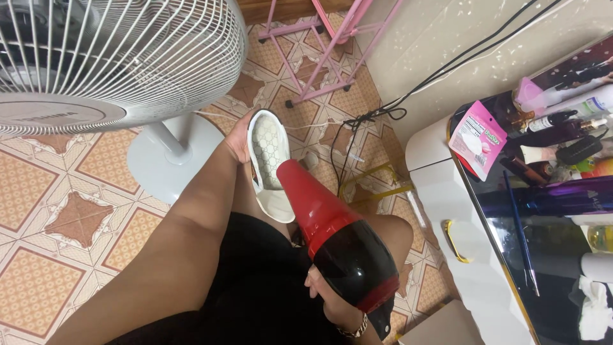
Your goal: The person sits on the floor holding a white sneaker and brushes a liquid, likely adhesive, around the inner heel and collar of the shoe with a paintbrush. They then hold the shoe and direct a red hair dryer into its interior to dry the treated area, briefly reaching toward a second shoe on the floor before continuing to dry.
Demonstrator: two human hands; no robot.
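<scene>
The white slip-on shoe [271,167] is held up in the air above the person's lap, sole side away, opening turned to the camera, so the patterned insole shows. The left hand [239,137] has its grip closed around the toe end of the shoe, fingers behind it. The red and black hair dryer [338,236] points w/ its red nozzle right at the shoe's heel opening, nozzle tip touching or just beside the rim; I cannot tell which. The right hand [332,300] is clenched on the dryer's handle, mostly hidden under the dryer body; a chain bracelet [354,331] sits at the wrist.

Left of the shoe stands a white pedestal fan [115,70], its round base on the tiled floor [57,211]. Behind, a pink metal rack [319,51] and black cables [377,118] near the wall. At right, a white worktop [440,191] w/ dark glass top carries bottles, a pink packet [477,137] etc.
</scene>
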